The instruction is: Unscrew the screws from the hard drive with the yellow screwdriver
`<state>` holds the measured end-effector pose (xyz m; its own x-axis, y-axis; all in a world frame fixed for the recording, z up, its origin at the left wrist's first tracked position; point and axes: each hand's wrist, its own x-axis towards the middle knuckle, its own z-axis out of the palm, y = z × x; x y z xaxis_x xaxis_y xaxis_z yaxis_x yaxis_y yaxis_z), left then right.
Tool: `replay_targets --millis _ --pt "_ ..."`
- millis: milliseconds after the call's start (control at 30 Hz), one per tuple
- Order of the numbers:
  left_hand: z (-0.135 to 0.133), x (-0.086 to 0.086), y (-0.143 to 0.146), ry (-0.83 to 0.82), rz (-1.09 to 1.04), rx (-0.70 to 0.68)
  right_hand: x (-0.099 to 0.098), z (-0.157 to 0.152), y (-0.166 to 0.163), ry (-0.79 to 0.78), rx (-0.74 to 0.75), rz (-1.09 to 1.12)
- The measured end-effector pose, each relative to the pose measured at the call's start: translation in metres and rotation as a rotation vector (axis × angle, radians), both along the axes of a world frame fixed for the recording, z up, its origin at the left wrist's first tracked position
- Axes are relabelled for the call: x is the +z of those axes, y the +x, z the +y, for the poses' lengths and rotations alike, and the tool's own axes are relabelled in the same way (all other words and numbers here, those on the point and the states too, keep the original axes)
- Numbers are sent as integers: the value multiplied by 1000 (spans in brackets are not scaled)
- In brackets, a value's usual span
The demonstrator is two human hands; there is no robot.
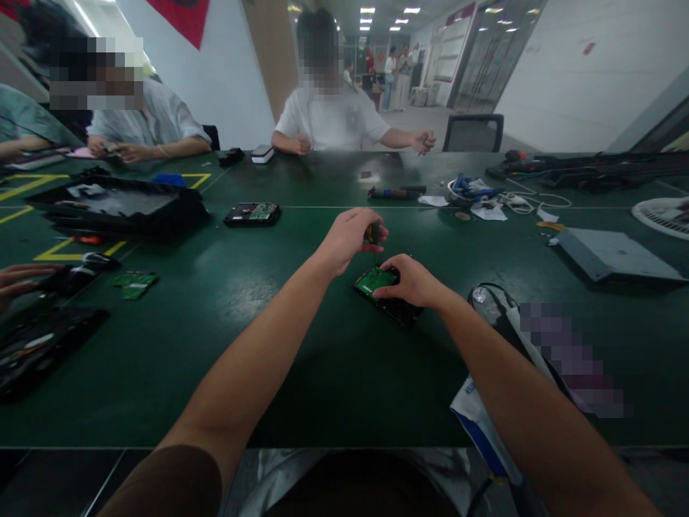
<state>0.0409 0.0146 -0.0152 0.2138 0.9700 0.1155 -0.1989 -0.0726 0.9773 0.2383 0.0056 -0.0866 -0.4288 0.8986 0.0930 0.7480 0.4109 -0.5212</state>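
A small black hard drive (392, 305) with a green circuit board (372, 280) on top lies on the dark green table (301, 345) in front of me. My right hand (412, 281) rests on the drive, fingers curled over its far edge, holding it down. My left hand (349, 237) is closed round the dark handle of a screwdriver (373, 233), held upright just above the board's far corner. The screwdriver's tip is too thin to make out.
Another drive (252, 213) lies further back on the left. A black opened case (115, 205) and loose green boards (134, 283) sit at the left. A grey metal plate (613, 255), cables and a fan grille lie at the right. Two people sit opposite; another person's hand (21, 280) is at the left edge.
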Motion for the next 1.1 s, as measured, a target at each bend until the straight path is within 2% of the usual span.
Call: replay_targets --millis 1100 --pt "-3 2 -1 15 10 -10 -3 -5 -9 1 -35 -52"
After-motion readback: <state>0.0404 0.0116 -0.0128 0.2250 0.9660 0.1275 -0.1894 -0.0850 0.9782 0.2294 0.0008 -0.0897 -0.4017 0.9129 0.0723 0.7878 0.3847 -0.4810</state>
